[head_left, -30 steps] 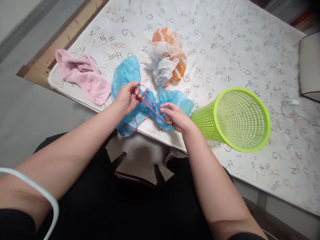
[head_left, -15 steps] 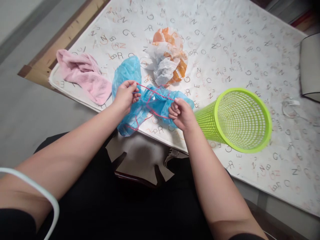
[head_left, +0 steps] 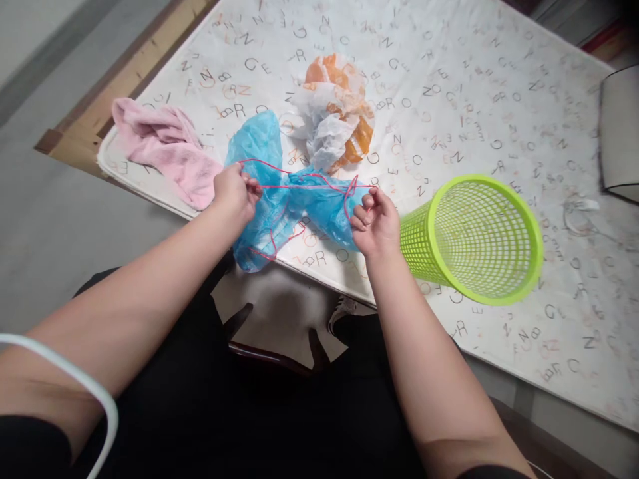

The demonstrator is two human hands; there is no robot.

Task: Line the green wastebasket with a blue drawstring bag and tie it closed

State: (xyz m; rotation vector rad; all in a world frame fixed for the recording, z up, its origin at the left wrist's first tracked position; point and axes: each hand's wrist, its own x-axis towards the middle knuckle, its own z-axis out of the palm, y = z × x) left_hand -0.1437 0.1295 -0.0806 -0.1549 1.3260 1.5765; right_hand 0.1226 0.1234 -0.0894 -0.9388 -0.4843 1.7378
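Between my two hands runs a thin red string (head_left: 309, 187), pulled straight above a crumpled blue plastic bag (head_left: 319, 199). My left hand (head_left: 237, 193) is closed on the string, with another loop of it curving away from the fingers. At the other end, my right hand (head_left: 374, 223) pinches the string between thumb and forefinger. More red string lies slack over the bag's lower left part, near the table edge. The blue bag rests on the table in a bunched shape, partly behind my left hand.
Beyond the blue bag sits a crumpled orange and white plastic bag (head_left: 339, 120). A pink cloth (head_left: 164, 146) lies on the left by the table edge. The green mesh basket (head_left: 486, 296) is on its side to the right. Letters pattern the white tablecloth (head_left: 449, 80).
My hands have moved apart, the left going left and the right going right. The string between them is longer and straighter, and its loops over the blue bag have shifted.
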